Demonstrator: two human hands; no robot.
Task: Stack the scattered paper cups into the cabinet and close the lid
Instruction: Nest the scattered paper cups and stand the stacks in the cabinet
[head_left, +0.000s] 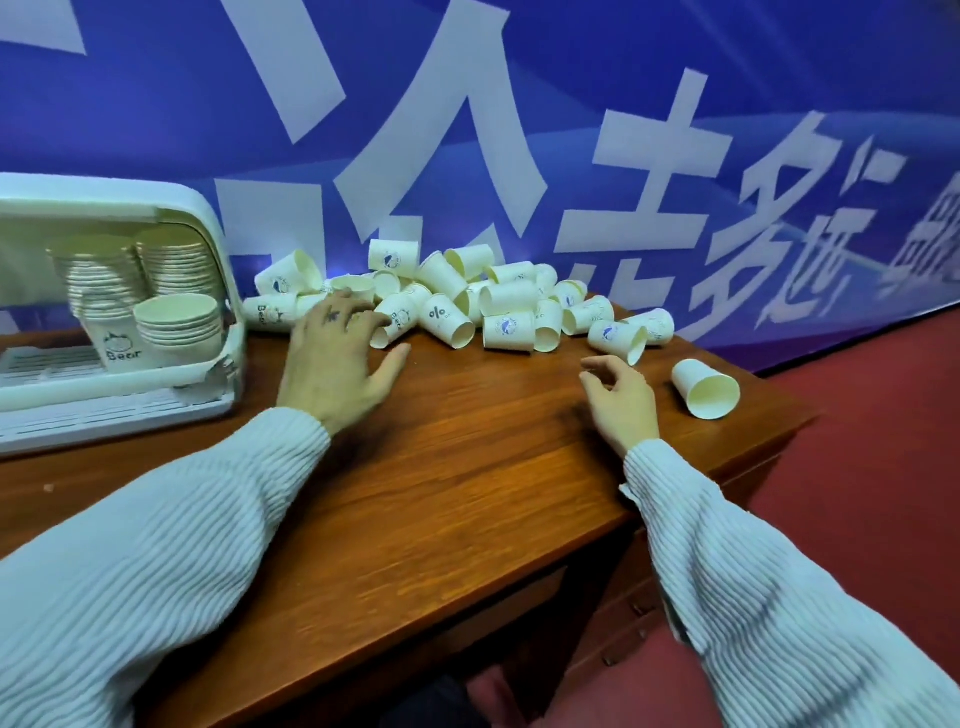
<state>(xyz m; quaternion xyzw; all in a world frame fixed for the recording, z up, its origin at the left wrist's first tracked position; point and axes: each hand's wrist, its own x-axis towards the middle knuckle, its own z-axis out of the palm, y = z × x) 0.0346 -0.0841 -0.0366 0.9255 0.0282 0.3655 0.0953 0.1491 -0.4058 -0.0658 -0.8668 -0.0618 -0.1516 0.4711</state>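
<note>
Blue banner behind, brown desk (467, 467) piled with white printed paper cups (498, 306) lying tumbled. Left hand (337, 358) spreads released over them; right hand (621, 395) hovers loosely curled, empty. Cabinet (208, 218) holds neat stacks at far left.

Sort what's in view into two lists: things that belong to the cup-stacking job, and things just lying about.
Part of the job:
- heap of loose paper cups
- stray cup lying apart near the table's right edge
- white cabinet, open, stacks already inside
- left hand, reaching at the heap
- right hand, holding nothing

Just there:
- wooden table
- blue banner
- red floor
</note>
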